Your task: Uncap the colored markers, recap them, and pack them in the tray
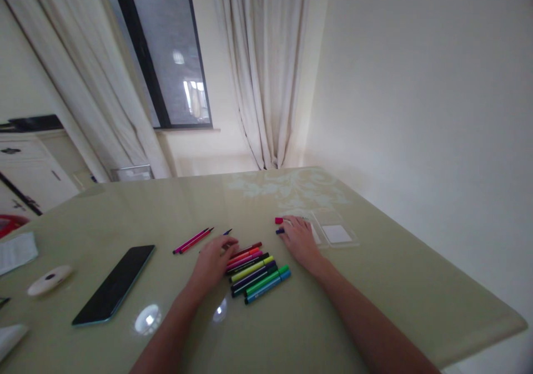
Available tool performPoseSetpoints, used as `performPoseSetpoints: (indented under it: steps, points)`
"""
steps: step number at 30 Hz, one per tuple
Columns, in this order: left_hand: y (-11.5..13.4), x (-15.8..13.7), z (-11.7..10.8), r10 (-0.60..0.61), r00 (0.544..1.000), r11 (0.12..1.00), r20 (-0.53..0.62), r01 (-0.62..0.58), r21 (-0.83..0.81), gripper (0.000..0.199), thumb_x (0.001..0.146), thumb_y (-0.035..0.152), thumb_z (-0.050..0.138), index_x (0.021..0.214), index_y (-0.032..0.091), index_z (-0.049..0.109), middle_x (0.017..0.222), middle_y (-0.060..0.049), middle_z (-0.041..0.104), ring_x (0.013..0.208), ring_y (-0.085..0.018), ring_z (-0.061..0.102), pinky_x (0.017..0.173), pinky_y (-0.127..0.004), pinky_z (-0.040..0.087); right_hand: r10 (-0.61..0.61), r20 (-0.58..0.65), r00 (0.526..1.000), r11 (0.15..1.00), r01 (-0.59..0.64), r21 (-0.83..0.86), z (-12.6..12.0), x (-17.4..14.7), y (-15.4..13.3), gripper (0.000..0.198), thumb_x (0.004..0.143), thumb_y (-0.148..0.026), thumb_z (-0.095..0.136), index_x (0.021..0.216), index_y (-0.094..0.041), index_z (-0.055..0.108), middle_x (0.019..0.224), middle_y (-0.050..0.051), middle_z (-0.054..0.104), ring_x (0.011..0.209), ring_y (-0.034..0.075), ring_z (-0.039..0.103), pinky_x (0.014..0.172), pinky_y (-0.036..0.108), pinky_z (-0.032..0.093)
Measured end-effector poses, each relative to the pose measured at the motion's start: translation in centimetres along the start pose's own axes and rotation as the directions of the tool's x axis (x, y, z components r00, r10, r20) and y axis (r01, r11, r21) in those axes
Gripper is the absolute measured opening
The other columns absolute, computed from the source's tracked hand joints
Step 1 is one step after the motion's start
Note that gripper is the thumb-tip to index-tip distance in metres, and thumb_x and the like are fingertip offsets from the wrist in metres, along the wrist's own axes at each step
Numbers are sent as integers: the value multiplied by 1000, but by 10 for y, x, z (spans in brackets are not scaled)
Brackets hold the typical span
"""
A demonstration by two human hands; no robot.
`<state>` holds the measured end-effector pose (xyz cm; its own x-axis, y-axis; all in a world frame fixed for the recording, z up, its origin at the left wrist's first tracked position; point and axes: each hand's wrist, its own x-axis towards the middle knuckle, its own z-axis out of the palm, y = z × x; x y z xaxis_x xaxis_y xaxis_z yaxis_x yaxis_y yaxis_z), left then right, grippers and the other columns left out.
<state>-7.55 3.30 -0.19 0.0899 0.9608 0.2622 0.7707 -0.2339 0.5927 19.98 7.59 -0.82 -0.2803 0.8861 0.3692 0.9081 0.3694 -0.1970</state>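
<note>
My left hand (214, 262) is at the left end of a row of capped markers (255, 274), its fingers bent and slightly apart near the dark red one. Just beyond it, partly hidden by the hand, lies a dark blue marker (227, 232) with its tip bare. Two uncapped pink markers (193, 241) rest farther left. My right hand (298, 239) is low over the table, its fingertips closed on a small dark blue marker cap (280, 231). A pinkish-red cap (278, 220) sits beside those fingers, partly covered.
Behind my right hand a clear plastic case (336, 233) lies opened flat, with a white insert. A dark phone (114, 285), a white oval object (50, 280) and a white cloth or paper (17, 253) lie to the left. A wall (437, 141) borders the table's right side.
</note>
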Motion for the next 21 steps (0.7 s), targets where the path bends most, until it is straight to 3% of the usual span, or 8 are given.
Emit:
performPoseSetpoints:
  steps: [4,7,9,13,16,21]
  points:
    - [-24,2,-11,-89,978,960,-187,134,246,31,94,34,49,104,19,74,109,-11,73,104,-29,66,95,-42,50,16,13,1000,999,-17,29,-1,1,0,9,94,-21,64,98,-22,72,131,9,66,121,29,54,100,43,36]
    - [-32,1,-16,-114,975,917,-192,177,357,26,92,34,54,100,22,75,110,-12,72,107,-31,64,97,-44,48,24,11,1000,994,-25,108,-3,2,-2,8,94,-20,64,96,-21,72,127,9,68,119,29,56,99,42,37]
    - [-29,1,-15,-106,982,941,-159,151,304,23,92,32,54,98,22,73,107,-10,74,105,-30,65,96,-42,49,9,9,1000,970,-11,244,-5,2,-5,9,95,-19,63,100,-21,70,117,8,72,111,26,61,95,39,40]
    - [-5,1,-7,-15,999,1000,-52,15,4,24,95,37,49,101,22,67,102,-7,75,97,-26,69,88,-39,52,-62,-41,997,855,74,513,-12,1,-14,9,98,-22,61,103,-22,67,101,4,74,98,21,67,89,33,45]
    - [13,-1,-2,31,1000,994,4,-30,-106,23,95,39,50,98,23,66,100,-6,76,95,-25,69,86,-38,52,-94,-98,991,817,133,561,-15,0,-19,9,98,-24,61,102,-22,68,99,4,74,100,21,66,91,33,46]
    - [24,-4,0,1,999,986,51,7,-166,23,94,39,51,97,23,67,99,-6,75,94,-26,69,87,-39,50,-127,-136,983,783,183,594,-15,-2,-23,10,98,-26,60,100,-21,69,97,5,73,95,21,65,88,34,47]
